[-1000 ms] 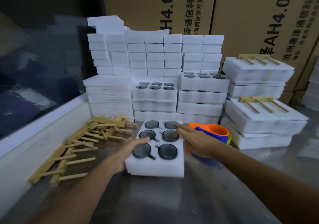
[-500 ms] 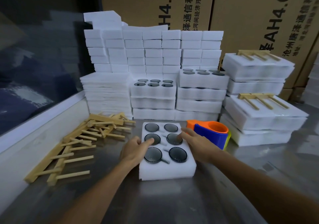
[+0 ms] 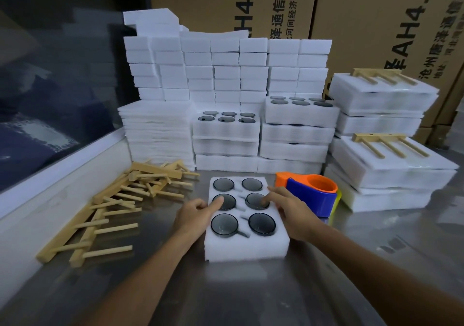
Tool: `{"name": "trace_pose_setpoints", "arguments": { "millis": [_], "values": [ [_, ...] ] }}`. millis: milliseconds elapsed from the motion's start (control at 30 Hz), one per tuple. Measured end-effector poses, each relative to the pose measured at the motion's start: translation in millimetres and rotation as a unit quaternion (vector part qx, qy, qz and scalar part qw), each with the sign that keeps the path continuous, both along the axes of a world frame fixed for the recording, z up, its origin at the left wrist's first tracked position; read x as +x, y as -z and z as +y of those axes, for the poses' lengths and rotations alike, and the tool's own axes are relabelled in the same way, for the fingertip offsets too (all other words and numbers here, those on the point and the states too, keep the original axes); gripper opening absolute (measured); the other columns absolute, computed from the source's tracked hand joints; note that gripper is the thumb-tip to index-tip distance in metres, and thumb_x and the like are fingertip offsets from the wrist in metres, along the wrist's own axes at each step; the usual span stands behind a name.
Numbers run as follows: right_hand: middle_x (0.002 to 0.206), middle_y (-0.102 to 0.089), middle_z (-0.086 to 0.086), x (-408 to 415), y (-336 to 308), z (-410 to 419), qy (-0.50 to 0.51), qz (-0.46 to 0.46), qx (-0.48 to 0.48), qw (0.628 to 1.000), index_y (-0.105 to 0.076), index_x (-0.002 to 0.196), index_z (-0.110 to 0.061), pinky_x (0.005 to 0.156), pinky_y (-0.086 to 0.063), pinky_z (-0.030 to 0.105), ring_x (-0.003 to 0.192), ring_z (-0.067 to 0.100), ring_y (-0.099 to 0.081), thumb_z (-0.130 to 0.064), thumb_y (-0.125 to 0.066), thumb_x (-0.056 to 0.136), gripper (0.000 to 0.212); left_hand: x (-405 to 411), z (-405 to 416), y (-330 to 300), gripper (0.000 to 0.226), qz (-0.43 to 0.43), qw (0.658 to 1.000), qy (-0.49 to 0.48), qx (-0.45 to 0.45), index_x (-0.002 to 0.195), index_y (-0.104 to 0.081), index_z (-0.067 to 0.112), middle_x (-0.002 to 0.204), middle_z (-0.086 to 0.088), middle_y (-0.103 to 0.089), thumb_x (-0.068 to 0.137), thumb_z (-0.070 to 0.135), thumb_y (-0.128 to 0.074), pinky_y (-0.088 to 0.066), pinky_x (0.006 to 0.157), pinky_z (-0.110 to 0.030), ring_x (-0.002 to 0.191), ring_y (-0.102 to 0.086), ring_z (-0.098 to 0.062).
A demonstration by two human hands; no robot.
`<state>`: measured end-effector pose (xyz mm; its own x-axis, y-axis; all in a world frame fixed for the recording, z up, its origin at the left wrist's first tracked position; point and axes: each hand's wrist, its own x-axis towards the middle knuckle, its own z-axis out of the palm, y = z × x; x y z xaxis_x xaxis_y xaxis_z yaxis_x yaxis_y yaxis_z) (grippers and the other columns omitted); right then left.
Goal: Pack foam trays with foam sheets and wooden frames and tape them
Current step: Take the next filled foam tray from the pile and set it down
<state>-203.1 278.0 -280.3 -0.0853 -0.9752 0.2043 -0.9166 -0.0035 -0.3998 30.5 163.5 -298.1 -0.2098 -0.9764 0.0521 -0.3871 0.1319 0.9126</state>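
A white foam tray (image 3: pixel 246 249) with several round dark discs in its pockets lies on the steel table in front of me. My left hand (image 3: pixel 194 211) rests at its left edge, a finger on the middle left disc. My right hand (image 3: pixel 288 209) rests on its right side, fingertips on the middle right disc. An orange and blue tape dispenser (image 3: pixel 313 192) sits just behind my right hand. A loose pile of wooden frames (image 3: pixel 120 200) lies to the left. A stack of thin foam sheets (image 3: pixel 158 129) stands at the back left.
More filled foam trays (image 3: pixel 226 135) are stacked behind, with foam blocks (image 3: pixel 226 67) piled higher. Wrapped packs topped by wooden frames (image 3: pixel 386 160) stand at the right. Cardboard boxes (image 3: pixel 376 19) form the back wall. A white ledge (image 3: pixel 50 175) runs along the left.
The foam tray has slid toward me and slightly right under both hands. The hands now rest more squarely on its middle discs.
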Motion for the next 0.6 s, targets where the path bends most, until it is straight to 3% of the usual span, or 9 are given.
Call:
{"name": "trace_pose_setpoints", "arguments": {
  "millis": [100,167,233,300,367,500,600],
  "values": [
    [0.15,-0.038,-0.004,-1,-5,0,-0.007,0.008,0.011,1.0,-0.056,0.125,-0.034,0.105,-0.045,0.04,0.133,0.023,-0.047,-0.022,-0.066,0.094,0.035,5,-5,-3,0.059,-0.017,0.999,0.03,0.008,0.05,-0.041,0.023,0.046,0.011,-0.039,0.059,0.077,-0.063,-0.034,0.059,-0.03,0.051,-0.042,-0.012],
    [0.137,-0.05,-0.005,-2,-10,-1,-0.002,-0.021,-0.005,1.0,-0.057,0.128,-0.032,0.1,-0.048,0.04,0.122,0.021,-0.054,-0.015,-0.061,0.095,0.037,9,-10,-4,0.058,-0.016,0.999,0.032,-0.008,0.058,-0.051,0.017,0.052,0.008,-0.049,0.072,0.073,-0.061,-0.039,0.059,-0.031,0.052,-0.048,-0.012],
    [0.11,-0.062,-0.009,0,-15,-3,0.041,-0.089,-0.057,0.994,-0.057,0.127,-0.026,0.092,-0.052,0.041,0.104,0.02,-0.063,-0.004,-0.053,0.094,0.04,11,-16,-7,0.048,-0.005,0.999,-0.017,-0.044,0.072,-0.062,0.011,0.066,-0.001,-0.065,0.088,0.056,-0.059,-0.05,0.066,-0.036,0.065,-0.062,-0.023],
    [0.093,-0.067,-0.009,0,-19,-7,0.1,-0.125,-0.119,0.98,-0.06,0.12,-0.02,0.084,-0.053,0.042,0.088,0.02,-0.065,-0.003,-0.05,0.093,0.034,13,-27,-15,0.026,-0.016,0.991,-0.079,-0.103,0.069,-0.061,0.022,0.07,0.004,-0.065,0.093,0.034,-0.062,-0.051,0.068,-0.033,0.077,-0.066,-0.027],
    [0.091,-0.071,-0.004,0,-25,-14,0.137,-0.122,-0.148,0.972,-0.064,0.112,-0.017,0.079,-0.054,0.042,0.082,0.02,-0.065,-0.007,-0.052,0.095,0.024,14,-39,-31,0.026,-0.048,0.981,-0.113,-0.149,0.067,-0.055,0.029,0.07,0.011,-0.063,0.091,0.024,-0.063,-0.047,0.066,-0.029,0.078,-0.066,-0.024],
    [0.093,-0.072,-0.002,4,-41,-36,0.134,-0.137,-0.154,0.969,-0.067,0.107,-0.016,0.08,-0.053,0.035,0.084,0.019,-0.066,-0.01,-0.054,0.094,0.019,8,-68,-70,0.018,-0.075,0.964,-0.133,-0.216,0.073,-0.056,0.025,0.075,0.01,-0.062,0.091,0.023,-0.061,-0.04,0.055,-0.023,0.072,-0.06,-0.019],
    [0.089,-0.068,-0.009,11,-46,-58,0.116,-0.159,-0.129,0.972,-0.067,0.103,-0.02,0.077,-0.053,0.032,0.082,0.013,-0.064,-0.014,-0.056,0.094,0.015,0,-93,-101,0.001,-0.122,0.947,-0.127,-0.268,0.094,-0.06,0.023,0.099,0.002,-0.062,0.093,0.023,-0.059,-0.041,0.066,-0.029,0.083,-0.056,-0.021]
  ]
}}
